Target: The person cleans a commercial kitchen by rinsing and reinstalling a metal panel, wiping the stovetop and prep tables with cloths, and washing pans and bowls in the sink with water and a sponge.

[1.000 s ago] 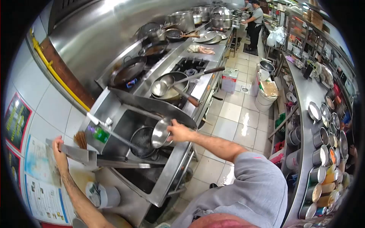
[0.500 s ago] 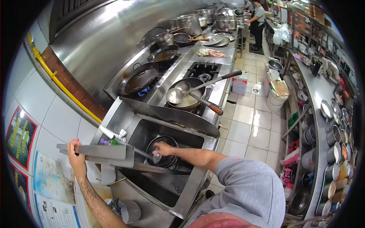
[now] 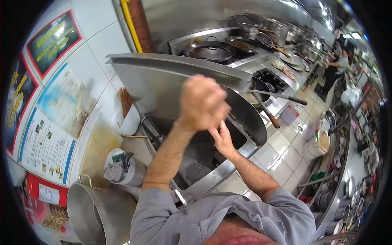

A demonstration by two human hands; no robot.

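Note:
My left hand [image 3: 203, 102] is raised in front of me, closed and blurred by motion. It overlaps a large stainless steel panel [image 3: 143, 77] with a channel along its top, which stands behind my hands at the sink. Just below it on the right is my right hand [image 3: 224, 142], its fingers bent up against the left hand and partly hidden by it. I cannot tell what, if anything, is between them. Under both hands lies the dark basin of the steel sink [image 3: 228, 169]. A curved metal splash guard [image 3: 253, 118] borders it on the right.
A wok [image 3: 210, 51] sits on the stove behind the panel; ladles [image 3: 269, 112] with long handles rest in another wok. At the left stand a tall metal pot [image 3: 87, 212], a white bucket [image 3: 134, 175] and a bristle brush [image 3: 125, 102]. Far right, a person [image 3: 339, 65] stands in the aisle.
My left hand has let go of the panel's left end and come to the middle. My right hand has risen out of the pan in the sink to meet it. The view has swung left.

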